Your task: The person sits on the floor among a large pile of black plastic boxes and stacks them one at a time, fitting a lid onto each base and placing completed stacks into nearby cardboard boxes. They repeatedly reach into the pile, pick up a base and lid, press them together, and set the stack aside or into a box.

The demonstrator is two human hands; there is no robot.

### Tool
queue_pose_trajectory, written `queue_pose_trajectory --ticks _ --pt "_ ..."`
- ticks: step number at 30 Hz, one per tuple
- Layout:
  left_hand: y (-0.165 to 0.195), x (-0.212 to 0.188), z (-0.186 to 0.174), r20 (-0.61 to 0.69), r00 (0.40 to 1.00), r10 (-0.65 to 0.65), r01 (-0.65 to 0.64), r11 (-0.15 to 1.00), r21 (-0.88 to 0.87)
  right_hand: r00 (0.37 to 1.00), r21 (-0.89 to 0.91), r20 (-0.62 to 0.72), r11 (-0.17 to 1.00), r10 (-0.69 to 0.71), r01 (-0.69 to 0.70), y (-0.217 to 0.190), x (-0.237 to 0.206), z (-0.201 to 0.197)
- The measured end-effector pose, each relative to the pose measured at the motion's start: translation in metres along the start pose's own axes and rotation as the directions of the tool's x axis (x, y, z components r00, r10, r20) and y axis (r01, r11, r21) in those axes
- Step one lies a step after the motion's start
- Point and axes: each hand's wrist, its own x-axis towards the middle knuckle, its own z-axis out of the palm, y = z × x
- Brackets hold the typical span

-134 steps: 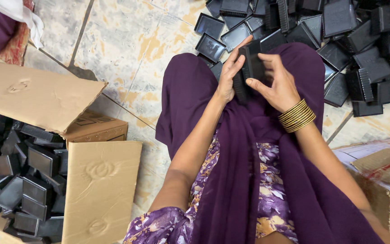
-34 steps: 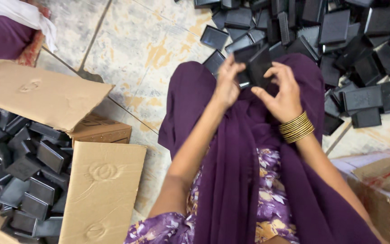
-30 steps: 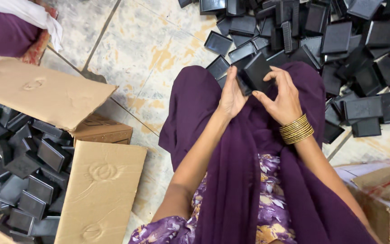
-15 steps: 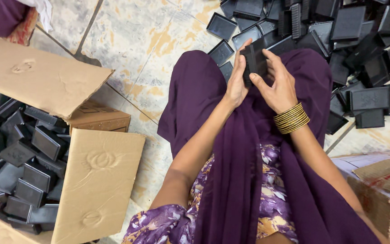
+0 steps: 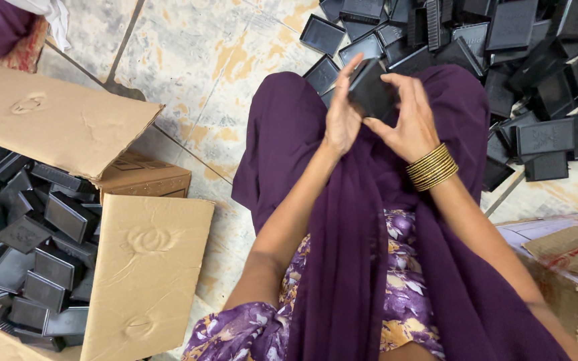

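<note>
one small black box (image 5: 371, 90) in hand, held up over the lap in front of the purple knee (image 5: 289, 127). left hand (image 5: 341, 117) closes on its left edge, fingers up along the side; right hand (image 5: 409, 120) clamps its right and lower side, thumb across the face. both hands gripping the same box. it looks like matte rigid plastic, squarish with hard corners, tilted.

counts: two hands, one held box. one pile of black trays (image 5: 503, 60) on the floor past the knees, too many and too overlapped to count; shallow rectangular shells with raised rims, some face up, some on edge. one open cardboard carton (image 5: 55, 120) at left, flaps (image 5: 145, 267) folded out, filled with the same black trays (image 5: 28, 234), also too many to count. second cardboard box (image 5: 563, 267) at lower right, only a corner visible. stack of thin gold bangles (image 5: 431, 167) on right wrist, exact number not readable.

floor (image 5: 195, 60) is mottled stone tile with grout lines, bare between carton and pile. the pile touches the draped purple cloth at the right knee; the carton flap sits just beside the left leg. open room is mainly the tile strip ahead-left.
</note>
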Motion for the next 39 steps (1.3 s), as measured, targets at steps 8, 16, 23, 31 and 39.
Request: queue_pose_trajectory --ticks 8,16,23,31,39 --pt "0.005 0.008 -0.026 0.084 0.993 0.077 -0.104 0.916 0.387 0.995 0.326 0.008 0.941 0.098 -0.095 0.009 -0.010 -0.011" --pt "0.016 0.002 -0.005 0.186 0.978 0.091 -0.160 0.902 0.401 0.985 0.342 -0.077 0.932 0.153 -0.118 0.004 -0.013 -0.023" --pt "0.015 -0.002 0.000 0.172 0.974 0.148 -0.206 0.893 0.400 0.993 0.248 -0.015 0.962 0.118 -0.111 0.007 -0.013 -0.024" --pt "0.015 -0.004 0.014 0.194 0.981 -0.024 0.015 0.999 0.050 0.979 0.258 0.015 0.945 0.205 -0.202 0.024 -0.017 0.002" --pt "0.010 -0.007 0.017 0.253 0.967 -0.035 0.013 0.996 0.089 0.999 0.307 -0.010 0.951 0.047 -0.042 0.012 -0.005 0.001"
